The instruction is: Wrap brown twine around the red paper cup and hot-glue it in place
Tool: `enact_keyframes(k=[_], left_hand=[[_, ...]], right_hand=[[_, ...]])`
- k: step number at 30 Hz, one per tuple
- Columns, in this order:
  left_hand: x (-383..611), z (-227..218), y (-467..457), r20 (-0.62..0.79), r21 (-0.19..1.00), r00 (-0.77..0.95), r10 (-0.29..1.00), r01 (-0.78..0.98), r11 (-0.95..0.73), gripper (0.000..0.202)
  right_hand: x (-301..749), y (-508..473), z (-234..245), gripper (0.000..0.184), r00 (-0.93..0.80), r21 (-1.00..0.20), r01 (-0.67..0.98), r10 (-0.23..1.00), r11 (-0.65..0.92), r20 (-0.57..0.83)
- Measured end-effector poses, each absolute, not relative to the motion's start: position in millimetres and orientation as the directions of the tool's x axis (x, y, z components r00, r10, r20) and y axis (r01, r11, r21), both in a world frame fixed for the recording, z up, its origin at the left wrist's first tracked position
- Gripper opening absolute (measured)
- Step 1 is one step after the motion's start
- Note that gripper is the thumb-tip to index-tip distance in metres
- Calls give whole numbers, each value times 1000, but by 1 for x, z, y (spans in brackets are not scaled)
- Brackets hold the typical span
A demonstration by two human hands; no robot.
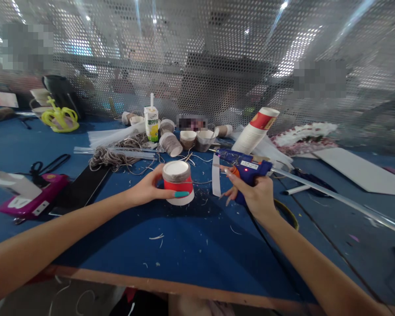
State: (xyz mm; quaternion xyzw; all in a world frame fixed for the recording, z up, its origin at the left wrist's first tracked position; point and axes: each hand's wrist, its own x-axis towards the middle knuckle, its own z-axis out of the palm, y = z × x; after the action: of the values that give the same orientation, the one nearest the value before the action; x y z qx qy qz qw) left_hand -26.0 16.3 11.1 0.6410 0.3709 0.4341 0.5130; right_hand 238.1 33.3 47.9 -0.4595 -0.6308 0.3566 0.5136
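My left hand (148,189) is wrapped round an upside-down paper cup (177,182) with a red band, its top part wound with grey-brown twine. The cup stands on the blue table (191,245). My right hand (254,193) grips a blue hot glue gun (246,169), index finger stretched along it. The gun's nozzle points left, a short way right of the cup, with a clear glue stick (332,195) running out behind it. A white paper strip (216,175) lies between cup and gun.
Twine-wrapped cups (170,143), a tilted stack of paper cups (255,131), a drink carton (151,123) and a tangle of twine (113,157) lie behind. A pink device (33,199) and scissors (48,166) sit left. A perforated screen (217,66) closes the back. A white board (358,171) lies right.
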Motion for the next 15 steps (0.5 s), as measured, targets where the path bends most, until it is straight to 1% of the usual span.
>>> enact_keyframes(k=[1,3,4,6,8,11,13,15], left_hand=[[-24,9,16,109,992,395,912,-101,-75,57],[-22,6,16,24,941,466,884,-308,137,54],[-21,5,15,3,900,500,866,-379,215,53],[-20,4,14,-9,825,546,838,-470,315,50],[-20,3,14,-18,776,548,836,-519,357,46],[-22,2,15,-42,742,526,849,-552,379,44],[-23,2,17,-70,725,567,821,-537,432,46],[-26,3,19,-123,699,637,761,-489,522,48]], right_hand=[[237,31,49,20,-67,-927,207,950,312,305],[236,27,50,20,-100,-933,196,953,302,287],[235,26,50,20,-110,-932,196,951,306,290],[232,23,49,20,-109,-923,195,942,332,316],[230,23,46,20,-95,-915,187,934,357,345],[228,22,41,20,-103,-909,174,925,378,365],[227,21,40,20,-118,-900,194,921,389,372],[225,18,39,20,-129,-883,237,914,406,385]])
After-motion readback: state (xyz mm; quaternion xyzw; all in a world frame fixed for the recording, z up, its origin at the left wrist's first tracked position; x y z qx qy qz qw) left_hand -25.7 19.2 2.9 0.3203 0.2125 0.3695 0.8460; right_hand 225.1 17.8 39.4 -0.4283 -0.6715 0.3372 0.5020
